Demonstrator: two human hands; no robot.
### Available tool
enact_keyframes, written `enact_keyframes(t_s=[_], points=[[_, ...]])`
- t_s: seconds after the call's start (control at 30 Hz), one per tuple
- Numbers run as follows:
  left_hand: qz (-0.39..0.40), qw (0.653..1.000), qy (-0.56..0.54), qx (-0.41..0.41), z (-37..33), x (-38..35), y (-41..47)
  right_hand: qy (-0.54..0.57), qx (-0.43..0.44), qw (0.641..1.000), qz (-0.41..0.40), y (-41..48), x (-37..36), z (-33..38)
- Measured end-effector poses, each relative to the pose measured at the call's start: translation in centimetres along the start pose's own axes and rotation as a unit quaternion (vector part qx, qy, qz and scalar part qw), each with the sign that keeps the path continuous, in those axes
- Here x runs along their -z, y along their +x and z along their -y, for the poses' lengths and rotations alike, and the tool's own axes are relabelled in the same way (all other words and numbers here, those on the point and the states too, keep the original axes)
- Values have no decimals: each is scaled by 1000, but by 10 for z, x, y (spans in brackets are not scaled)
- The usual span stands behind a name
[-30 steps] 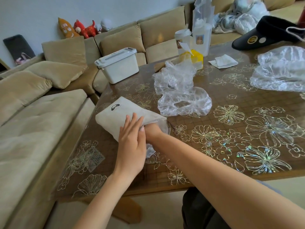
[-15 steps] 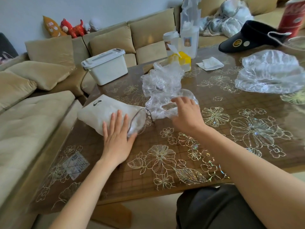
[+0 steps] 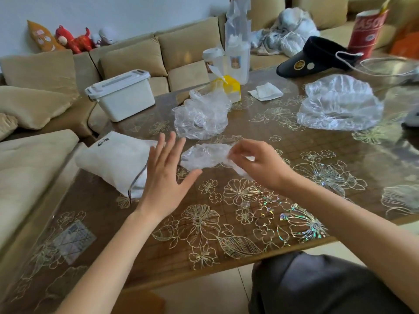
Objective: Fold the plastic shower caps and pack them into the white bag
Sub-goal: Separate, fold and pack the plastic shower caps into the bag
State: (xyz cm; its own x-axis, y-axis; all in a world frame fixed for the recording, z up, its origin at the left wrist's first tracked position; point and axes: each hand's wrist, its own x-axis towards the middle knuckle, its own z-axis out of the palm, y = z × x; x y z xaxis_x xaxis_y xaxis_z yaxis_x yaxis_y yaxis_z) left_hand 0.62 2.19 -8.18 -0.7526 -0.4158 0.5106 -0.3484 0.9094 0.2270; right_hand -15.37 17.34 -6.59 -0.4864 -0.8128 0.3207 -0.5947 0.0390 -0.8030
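**Step in hand:** folding of one clear plastic shower cap (image 3: pixel 204 155), judged to be at its start. Packing of this piece is not yet begun.

**Grip, right hand (image 3: pixel 258 165):** thumb and fingers are curled, and the cap's right edge is pinched between them.

**Grip, left hand (image 3: pixel 166 177):** nothing is held. The fingers are straight and spread, and the hand is poised between the cap and the white bag (image 3: pixel 113 158).

**Location:** the cap is held low over the table (image 3: pixel 226 225), just beside the bag's mouth. Whether the tabletop is touched cannot be told.

**Appearance:** thin, transparent, heavily wrinkled film, bunched into a loose oblong. It is judged light and springy, and likely to reopen unless pressed.

**Next move required:** the free edge is to be taken by the left hand and the film flattened and doubled over. The bag's mouth, marked by its dark drawstring (image 3: pixel 136 184), is then to be held open.

**Remaining stock:** one crumpled cap (image 3: pixel 201 116) behind and one spread cap (image 3: pixel 340 105) far right, both unfolded.
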Motion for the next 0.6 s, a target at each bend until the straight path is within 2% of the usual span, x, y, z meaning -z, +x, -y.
enact_keyframes(t_s=[0.13,0.27,0.43,0.47,0.53,0.6], points=[[4,990,-142,18,-31,5,13,198,-33,980,-17,-17,25,19],[54,921,-370,106,-60,22,18,277,-116,952,-62,-23,42,16],[51,905,-389,165,-74,22,24,304,-195,921,146,-37,68,13],[51,901,-389,185,-74,19,25,309,-201,918,145,-39,68,10],[59,890,-389,230,-70,13,25,302,-220,924,87,-39,65,0],[89,892,-369,244,-63,7,23,231,-230,945,17,-37,58,-10]])
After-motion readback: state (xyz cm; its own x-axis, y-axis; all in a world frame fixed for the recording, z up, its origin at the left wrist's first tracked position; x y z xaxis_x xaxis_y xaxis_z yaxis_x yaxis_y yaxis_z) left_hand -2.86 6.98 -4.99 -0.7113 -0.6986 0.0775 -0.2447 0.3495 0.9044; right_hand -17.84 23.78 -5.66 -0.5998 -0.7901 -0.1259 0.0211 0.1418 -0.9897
